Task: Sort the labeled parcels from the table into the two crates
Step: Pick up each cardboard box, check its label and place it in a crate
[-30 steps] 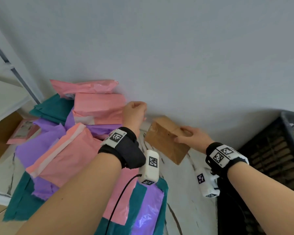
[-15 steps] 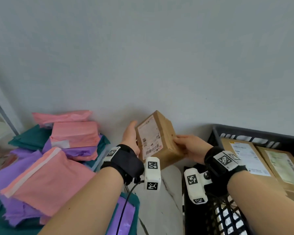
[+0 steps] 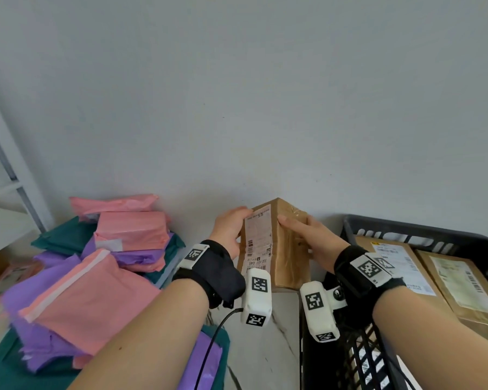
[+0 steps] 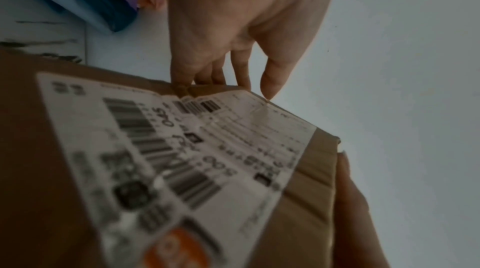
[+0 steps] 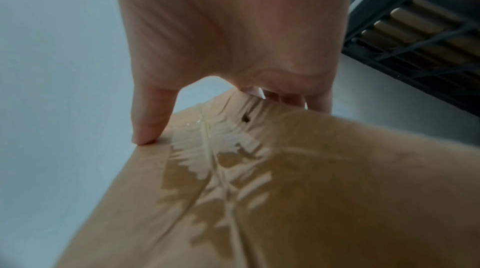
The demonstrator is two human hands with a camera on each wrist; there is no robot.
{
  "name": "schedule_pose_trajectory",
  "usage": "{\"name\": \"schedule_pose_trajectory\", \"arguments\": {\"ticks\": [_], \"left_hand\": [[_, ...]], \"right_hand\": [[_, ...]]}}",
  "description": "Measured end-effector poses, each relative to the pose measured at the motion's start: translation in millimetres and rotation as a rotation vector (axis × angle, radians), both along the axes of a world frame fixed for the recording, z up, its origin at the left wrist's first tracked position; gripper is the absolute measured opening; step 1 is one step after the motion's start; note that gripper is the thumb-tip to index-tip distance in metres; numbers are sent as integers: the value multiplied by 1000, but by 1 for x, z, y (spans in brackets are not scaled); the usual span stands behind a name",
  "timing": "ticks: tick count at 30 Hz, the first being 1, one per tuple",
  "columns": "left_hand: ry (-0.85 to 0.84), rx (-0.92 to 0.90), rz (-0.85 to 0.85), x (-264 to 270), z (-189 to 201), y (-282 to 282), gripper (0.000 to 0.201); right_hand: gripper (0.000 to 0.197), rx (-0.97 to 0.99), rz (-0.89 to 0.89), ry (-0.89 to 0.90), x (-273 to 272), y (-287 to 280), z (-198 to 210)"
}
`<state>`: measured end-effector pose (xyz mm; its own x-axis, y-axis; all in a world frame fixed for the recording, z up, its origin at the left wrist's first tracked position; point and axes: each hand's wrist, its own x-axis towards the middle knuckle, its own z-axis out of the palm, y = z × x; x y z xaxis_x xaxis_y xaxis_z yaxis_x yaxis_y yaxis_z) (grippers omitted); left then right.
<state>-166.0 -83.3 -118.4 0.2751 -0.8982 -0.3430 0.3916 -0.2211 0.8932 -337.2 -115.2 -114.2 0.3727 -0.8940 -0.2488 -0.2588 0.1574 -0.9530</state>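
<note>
- We hold a brown cardboard parcel (image 3: pixel 282 249) upright between both hands, above the marble counter (image 3: pixel 265 347), its white shipping label (image 3: pixel 258 240) facing us.
- Our left hand (image 3: pixel 228 232) grips the label side, fingers curled over the top edge.
- Our right hand (image 3: pixel 307 235) clasps the taped side.
- A dark crate (image 3: pixel 406 235) holding labeled boxes sits at right.
- Pink, purple and teal mailers (image 3: pixel 96 271) are piled at left.

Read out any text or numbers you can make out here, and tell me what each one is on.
"500 A53 045", roughly, since the middle group is unclear: on the white shipping label of the brown cardboard box held in both hands.
"045": the same label in the left wrist view.
The label's other print: too blurred.
Labels on the boxes in the black crate: too small.
Wrist markers: patterns, no words.
</note>
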Motion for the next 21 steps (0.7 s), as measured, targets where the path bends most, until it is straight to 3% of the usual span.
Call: {"name": "schedule_pose_trajectory", "arguments": {"ticks": [1,3,8,11,13,17,19,21], "left_hand": [[-3,0,-7,-1,0,2,9],[-17,9,-4,-1,2,6,22],[-37,9,15,0,3,11,31],[-35,-6,7,1,1,13,36],[-29,-16,-7,1,2,15,41],[-101,18,-37,3,1,18,53],[-105,62,-100,3,2,21,55],[-37,87,-167,3,5,25,41]], "right_hand": [[97,-5,-13,3,0,-1,1],[107,-9,-64,25,-3,-2,2],[96,-64,-17,128,-3,2,6],[102,-131,-10,188,-2,2,3],[101,-156,-100,107,-5,1,0],[52,-74,-374,-267,-15,0,2],[55,-24,-419,-380,-20,-3,3],[55,-2,-383,-397,-22,-1,3]]}}
